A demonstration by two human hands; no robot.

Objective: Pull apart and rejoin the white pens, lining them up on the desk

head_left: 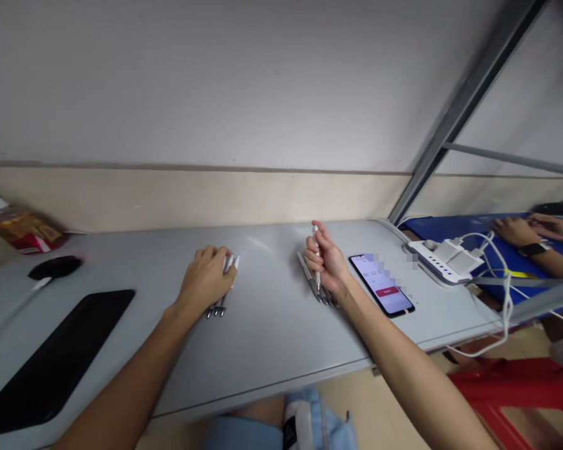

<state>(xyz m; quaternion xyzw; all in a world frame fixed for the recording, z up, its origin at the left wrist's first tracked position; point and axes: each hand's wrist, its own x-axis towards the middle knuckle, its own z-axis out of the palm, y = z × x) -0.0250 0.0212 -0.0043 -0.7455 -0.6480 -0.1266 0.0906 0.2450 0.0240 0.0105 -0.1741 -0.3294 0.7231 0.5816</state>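
My left hand [207, 275] rests on the grey table, its fingers and thumb closed round a few white pens [236, 262] lying side by side. Their metal tips [216, 310] stick out below the palm. To the right, my right hand [332, 257] grips one white pen [318, 275] upright, tip down, with the thumb raised by its top end. Beneath and beside this hand lie several more pens [308, 272], partly hidden by the fingers and wrist.
A phone [385, 287] with a timer on its screen lies right of my right hand. Beyond it sits a white power strip [443, 262] with plugs and cables. A black mat [60, 362], a black disc [55, 268] and a bottle [23, 228] are at left. Another person's hands [516, 231] are far right.
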